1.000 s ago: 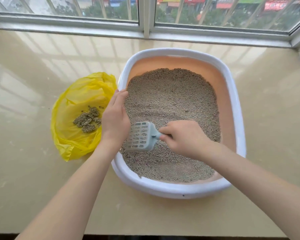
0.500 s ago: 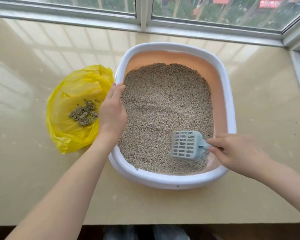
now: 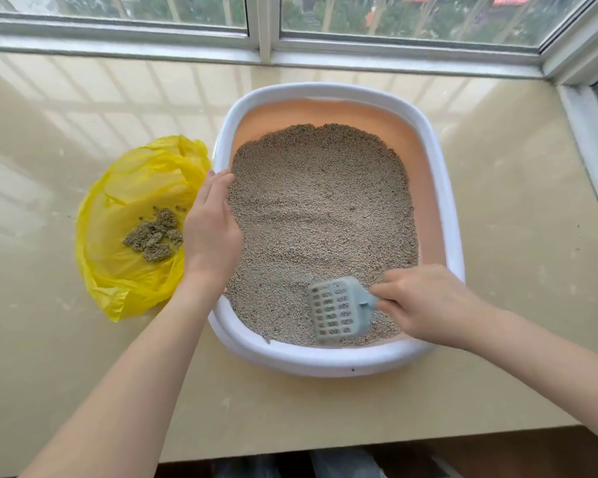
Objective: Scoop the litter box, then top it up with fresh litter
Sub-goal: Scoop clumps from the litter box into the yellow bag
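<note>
From the head view, the box (image 3: pixel 454 215), white at the rim and orange inside, stands on a beige sill (image 3: pixel 518 188) under a window (image 3: pixel 263 25), a little to the 3 o'clock side of the middle. Grey litter (image 3: pixel 321 208) fills most of it. The right hand (image 3: pixel 425 301) is at the 5 o'clock corner of the box, its fingers curled tight around the handle of a pale blue scoop (image 3: pixel 337 310), whose slotted blade lies in the litter near the 6 o'clock rim. The left hand (image 3: pixel 211 225) rests on the 9 o'clock rim with fingers straight and close together. Just beside it at 9 o'clock lies an open yellow bag (image 3: pixel 118 270), touching the box, with dark clumps (image 3: pixel 154 234) inside.
</note>
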`<state>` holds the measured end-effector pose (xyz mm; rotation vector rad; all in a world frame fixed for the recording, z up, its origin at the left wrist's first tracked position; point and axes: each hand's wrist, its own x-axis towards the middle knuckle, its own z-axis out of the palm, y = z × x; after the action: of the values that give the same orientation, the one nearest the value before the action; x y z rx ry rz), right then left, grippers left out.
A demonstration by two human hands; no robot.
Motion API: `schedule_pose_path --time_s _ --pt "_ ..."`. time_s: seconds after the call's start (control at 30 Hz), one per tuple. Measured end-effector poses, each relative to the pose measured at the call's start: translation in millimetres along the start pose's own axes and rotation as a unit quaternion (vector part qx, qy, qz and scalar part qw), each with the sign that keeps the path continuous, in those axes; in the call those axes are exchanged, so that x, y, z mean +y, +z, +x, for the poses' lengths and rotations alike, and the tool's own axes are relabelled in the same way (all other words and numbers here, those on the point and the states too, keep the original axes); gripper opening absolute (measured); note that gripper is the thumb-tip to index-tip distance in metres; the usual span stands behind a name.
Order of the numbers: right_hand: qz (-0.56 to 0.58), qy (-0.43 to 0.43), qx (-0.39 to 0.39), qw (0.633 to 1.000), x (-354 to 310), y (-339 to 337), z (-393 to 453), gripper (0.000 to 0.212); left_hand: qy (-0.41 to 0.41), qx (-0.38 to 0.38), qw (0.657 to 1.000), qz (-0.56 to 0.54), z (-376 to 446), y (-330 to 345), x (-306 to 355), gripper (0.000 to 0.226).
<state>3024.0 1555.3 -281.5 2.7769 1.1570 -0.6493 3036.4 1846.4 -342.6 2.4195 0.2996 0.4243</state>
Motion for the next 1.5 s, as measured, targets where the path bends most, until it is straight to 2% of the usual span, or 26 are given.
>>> schedule_pose_path --time_s 0.1,0.17,0.27,0.43,0.6,0.7,0.8,0.97,1.13,1.2,1.3,1.5 --pt "-0.022 0.038 -0.039 0.998 24 -19 -27 0.03 0.002 0.0 1.0 0.002 0 0 1 0.048" --pt "-0.01 0.061 -0.009 0.998 30 -25 -23 0.032 0.002 0.003 1.0 0.003 0 0 1 0.048" --pt "0.023 0.068 0.082 0.994 24 -16 14 0.037 0.007 0.006 1.0 0.007 0 0 1 0.047" --pt "0.049 0.112 0.081 0.989 2 -3 58 0.03 0.012 0.008 1.0 0.017 1 1 0 0.046" --pt "0.085 0.203 0.059 0.974 19 4 5 0.039 0.015 -0.002 1.0 0.018 1 -1 1 0.044" --pt "0.11 0.256 0.079 0.957 16 -8 -24 0.036 0.012 -0.005 1.0 0.022 -1 -2 4 0.043" --pt "0.085 0.299 0.095 0.946 13 -14 -33 0.034 0.008 -0.008 1.0 0.024 -1 -2 6 0.043" --pt "0.07 0.314 0.043 0.946 2 1 -9 0.029 0.012 -0.006 1.0 0.029 -1 0 3 0.044" --pt "0.07 0.352 0.05 0.932 -1 -9 -25 0.03 0.01 -0.008 1.0 0.026 -1 0 3 0.043" --pt "0.072 0.366 0.034 0.927 -6 -11 -29 0.024 0.01 -0.008 1.0 0.026 -1 0 2 0.043" --pt "0.09 0.372 0.013 0.924 -13 -6 -24 0.016 0.014 -0.004 1.0 0.026 -1 -1 2 0.042" --pt "0.087 0.376 0.006 0.922 -13 1 -27 0.015 0.016 -0.006 1.0 0.023 -1 -1 3 0.042"
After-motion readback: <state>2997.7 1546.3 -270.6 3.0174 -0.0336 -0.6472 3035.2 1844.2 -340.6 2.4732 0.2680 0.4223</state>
